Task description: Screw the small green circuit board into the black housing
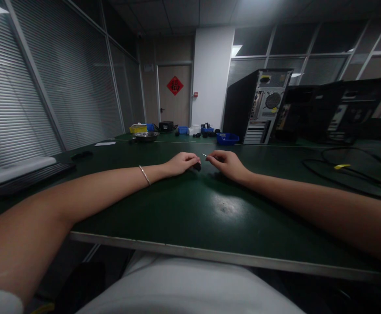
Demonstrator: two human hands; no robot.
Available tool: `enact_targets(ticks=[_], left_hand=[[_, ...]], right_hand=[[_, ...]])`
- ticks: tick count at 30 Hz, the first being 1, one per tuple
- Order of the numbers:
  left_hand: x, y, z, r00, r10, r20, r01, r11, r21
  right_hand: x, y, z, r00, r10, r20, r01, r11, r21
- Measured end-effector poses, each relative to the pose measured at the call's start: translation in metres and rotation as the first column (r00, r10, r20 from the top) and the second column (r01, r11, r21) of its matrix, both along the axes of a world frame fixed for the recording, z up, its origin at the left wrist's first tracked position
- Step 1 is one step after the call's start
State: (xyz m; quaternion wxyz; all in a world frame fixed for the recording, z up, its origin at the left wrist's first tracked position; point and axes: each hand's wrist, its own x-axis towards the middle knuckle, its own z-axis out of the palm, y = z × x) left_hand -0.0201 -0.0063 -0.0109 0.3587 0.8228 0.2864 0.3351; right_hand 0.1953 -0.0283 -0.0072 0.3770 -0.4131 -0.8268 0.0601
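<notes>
Currently, one green table (184, 209), both forearms laid across it toward 12 o'clock
- Left hand (181, 163): curled, fingertips pinched together on a small black part (197, 166) resting on the table at the hand's 3 o'clock; bracelet (144, 175) on that wrist
- Right hand (227, 164): curled, thumb and forefinger closed on a thin pin (204, 155), its tip pointing toward 10 o'clock, just beside the black part but apart from it
- Handling, by judgement: the pin looks very light, stiff and slender, easy to bend or drop; hold best kept near its rear end, tip left free. The black part looks small, hard and light, likely to skid on the smooth mat; grip best across its sides. What it is cannot be told, too small and dark
- At 9 o'clock: keyboard (20, 174) near the edge
- At 12 o'clock, far side: metal bowl (146, 136), yellow bin (138, 128), blue bins (227, 138)
- At 1 o'clock: PC tower (259, 107), rear panel showing
- At 3 o'clock: black cables (350, 172) with a yellow tag (341, 166)
</notes>
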Motion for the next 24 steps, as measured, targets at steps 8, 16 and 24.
enact_targets(ticks=[8, 16, 24], left_hand=[[0.002, -0.011, 0.006, 0.977, 0.026, -0.212, 0.019, 0.978, 0.210], [0.003, -0.010, 0.003, 0.967, 0.152, -0.202, -0.086, 0.949, 0.303], [0.002, -0.023, 0.008, 0.901, 0.256, -0.349, -0.098, 0.906, 0.412]], right_hand=[[0.000, 0.002, 0.000, 1.000, 0.023, 0.018, -0.022, 0.999, -0.037], [0.001, 0.007, -0.002, 0.999, 0.030, 0.042, -0.027, 0.996, -0.080], [0.000, 0.010, -0.006, 0.990, 0.121, 0.077, -0.111, 0.985, -0.130]])
